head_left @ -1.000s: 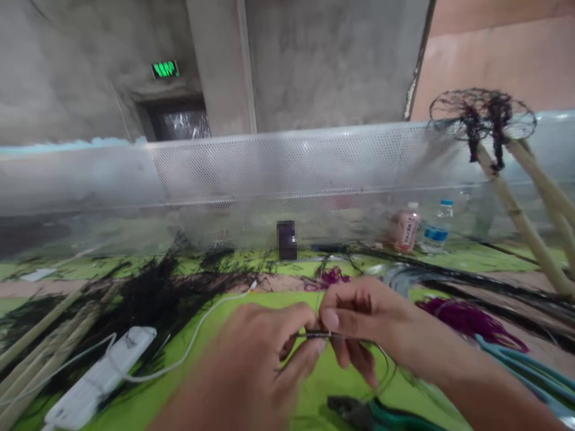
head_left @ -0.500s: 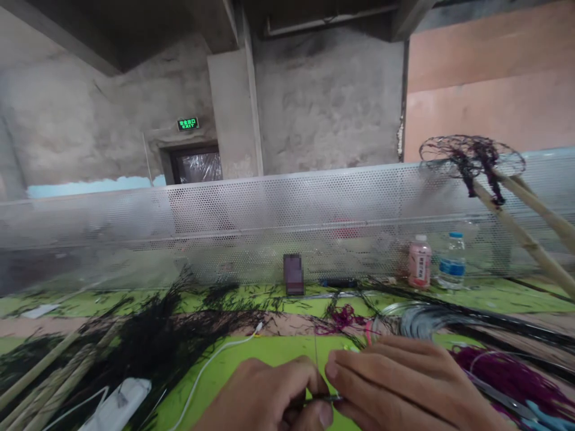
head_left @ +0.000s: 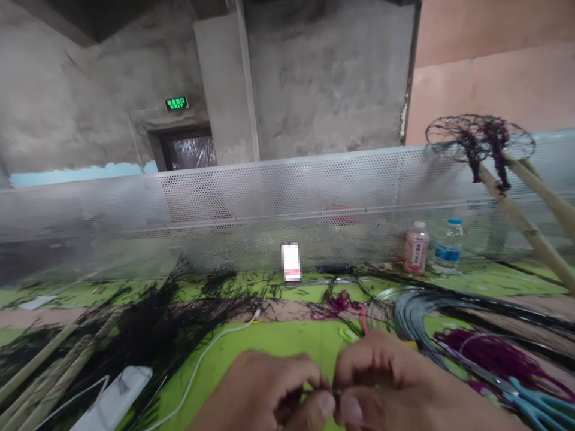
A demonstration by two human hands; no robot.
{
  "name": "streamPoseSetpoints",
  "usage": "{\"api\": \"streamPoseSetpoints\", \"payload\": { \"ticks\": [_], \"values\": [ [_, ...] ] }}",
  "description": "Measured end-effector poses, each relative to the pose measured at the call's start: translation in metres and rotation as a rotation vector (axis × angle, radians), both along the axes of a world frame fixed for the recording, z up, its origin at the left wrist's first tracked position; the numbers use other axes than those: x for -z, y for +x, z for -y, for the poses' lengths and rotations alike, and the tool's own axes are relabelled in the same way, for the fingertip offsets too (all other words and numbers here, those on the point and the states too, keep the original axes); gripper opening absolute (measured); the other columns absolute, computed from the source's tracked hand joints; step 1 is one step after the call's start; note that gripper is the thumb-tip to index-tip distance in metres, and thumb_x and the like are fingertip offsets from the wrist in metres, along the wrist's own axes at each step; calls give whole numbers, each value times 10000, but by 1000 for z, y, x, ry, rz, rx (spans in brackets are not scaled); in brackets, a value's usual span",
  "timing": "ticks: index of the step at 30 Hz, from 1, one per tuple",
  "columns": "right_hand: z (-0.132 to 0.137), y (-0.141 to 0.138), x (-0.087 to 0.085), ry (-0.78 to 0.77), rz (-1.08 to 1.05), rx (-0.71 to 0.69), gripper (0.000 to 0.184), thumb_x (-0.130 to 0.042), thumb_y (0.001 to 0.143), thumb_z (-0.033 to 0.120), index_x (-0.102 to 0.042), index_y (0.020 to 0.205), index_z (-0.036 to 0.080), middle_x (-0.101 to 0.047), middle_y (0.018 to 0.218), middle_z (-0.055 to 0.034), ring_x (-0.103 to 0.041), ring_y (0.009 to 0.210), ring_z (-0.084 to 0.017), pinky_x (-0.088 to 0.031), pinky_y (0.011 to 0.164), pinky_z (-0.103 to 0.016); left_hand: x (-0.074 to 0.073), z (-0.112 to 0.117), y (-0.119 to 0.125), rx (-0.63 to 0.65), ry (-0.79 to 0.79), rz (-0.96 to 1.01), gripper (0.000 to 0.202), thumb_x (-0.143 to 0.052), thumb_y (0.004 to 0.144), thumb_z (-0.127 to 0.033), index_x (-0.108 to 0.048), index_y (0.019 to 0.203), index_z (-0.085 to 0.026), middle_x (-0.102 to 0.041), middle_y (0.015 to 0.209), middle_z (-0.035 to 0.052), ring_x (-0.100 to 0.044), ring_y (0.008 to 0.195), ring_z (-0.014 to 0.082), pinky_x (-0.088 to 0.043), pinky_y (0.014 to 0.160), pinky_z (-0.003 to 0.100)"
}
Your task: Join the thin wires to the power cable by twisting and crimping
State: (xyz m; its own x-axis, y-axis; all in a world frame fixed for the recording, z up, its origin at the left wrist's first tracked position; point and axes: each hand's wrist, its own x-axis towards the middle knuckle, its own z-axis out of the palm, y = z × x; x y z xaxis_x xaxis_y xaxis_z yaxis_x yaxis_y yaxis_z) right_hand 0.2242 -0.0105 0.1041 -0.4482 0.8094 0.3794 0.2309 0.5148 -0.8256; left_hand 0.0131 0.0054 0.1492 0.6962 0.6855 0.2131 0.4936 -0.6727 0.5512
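Observation:
At the bottom middle, my left hand [head_left: 274, 389] and my right hand [head_left: 390, 383] meet almost tip to tip over the green table top. Each is closed in a pinch, thumb against curled fingers. A thin dark strand [head_left: 336, 392] shows in the small gap between them, gripped from both sides; most of it is hidden by the fingers, and I cannot tell whether it is wire or cord. Just beyond my right hand are a coil of grey wire [head_left: 406, 317] and a heap of purple cord [head_left: 503, 359]. Scissors with light blue handles [head_left: 530, 401] lie to its right.
Black cord [head_left: 157, 323], bamboo poles [head_left: 54, 371] and a white power strip [head_left: 114, 401] with a white cable [head_left: 197, 371] are at left. A phone [head_left: 291, 262] leans on the perforated metal screen [head_left: 278, 191]. Two bottles [head_left: 416, 248] and hoop nets on poles [head_left: 480, 140] stand right.
My right hand has turned from extended fingers lying over the strand to a pinch with the thumb showing. The phone's screen has become bright. The view has tilted down slightly.

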Motion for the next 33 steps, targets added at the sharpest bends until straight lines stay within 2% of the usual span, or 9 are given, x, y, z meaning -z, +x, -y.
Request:
{"api": "streamPoseSetpoints", "payload": {
  "ticks": [3,6,16,20,24,27,30,32,33],
  "values": [
    [1,0,-5,610,127,310,74,-666,897,243,-695,952,204,-753,822,-12,-697,664,-119,-555,583,-198,-1,-3,-3,-127,-73,59,422,-415,1003,-473,-607,745,-198,-352,594,-48,-362,549,104,-246,493,233],
    [0,4,-5,1076,293,430,145,-621,912,106,-684,1006,197,-776,859,-10,-728,734,-144,-570,661,-251,1,-7,-3,-171,-144,58,459,-403,1014,-519,-608,753,-201,-337,609,-44,-362,571,111,-256,506,240],
    [0,14,1,1318,479,375,177,-619,949,129,-672,1112,88,-779,938,-50,-715,753,-155,-576,744,-324,10,-2,0,-217,-58,61,431,-427,1007,-530,-577,746,-221,-478,672,-32,-477,679,132,-309,575,262],
    [-3,15,3,1340,510,365,207,-639,948,159,-682,1124,60,-780,982,-73,-720,783,-169,-563,746,-335,11,-2,1,-163,-11,82,392,-438,1021,-479,-556,747,-223,-514,680,-51,-506,694,118,-357,663,260],
    [1,4,1,1120,379,426,87,-625,958,166,-712,969,162,-760,812,-6,-677,639,-120,-502,600,-275,14,-2,3,-138,90,98,334,-448,1035,-405,-536,771,-221,-535,681,-65,-497,653,100,-326,601,259],
    [8,-2,-6,517,117,389,200,-597,971,230,-686,796,191,-662,628,30,-600,510,-86,-431,476,-215,18,-2,5,-81,193,95,291,-445,1048,-348,-550,808,-223,-517,662,-82,-460,596,78,-304,572,253],
    [8,-1,-12,-202,-127,126,273,-665,919,375,-647,740,170,-597,579,39,-525,409,-65,-371,376,-175,21,-2,6,2,263,56,300,-441,1057,-314,-524,787,-214,-469,620,-90,-411,547,70,-284,546,252],
    [5,3,-15,-431,-199,-24,315,-685,895,423,-641,731,157,-597,580,32,-492,380,-58,-350,356,-171,20,-2,6,13,294,51,319,-436,1059,-304,-507,763,-208,-469,612,-88,-394,534,73,-274,534,257],
    [3,5,-16,-426,-200,-40,313,-687,894,422,-650,740,153,-610,599,23,-504,402,-59,-362,374,-172,19,-3,6,3,298,52,321,-433,1058,-306,-513,762,-209,-479,615,-85,-394,535,76,-276,532,257]
  ]
}}
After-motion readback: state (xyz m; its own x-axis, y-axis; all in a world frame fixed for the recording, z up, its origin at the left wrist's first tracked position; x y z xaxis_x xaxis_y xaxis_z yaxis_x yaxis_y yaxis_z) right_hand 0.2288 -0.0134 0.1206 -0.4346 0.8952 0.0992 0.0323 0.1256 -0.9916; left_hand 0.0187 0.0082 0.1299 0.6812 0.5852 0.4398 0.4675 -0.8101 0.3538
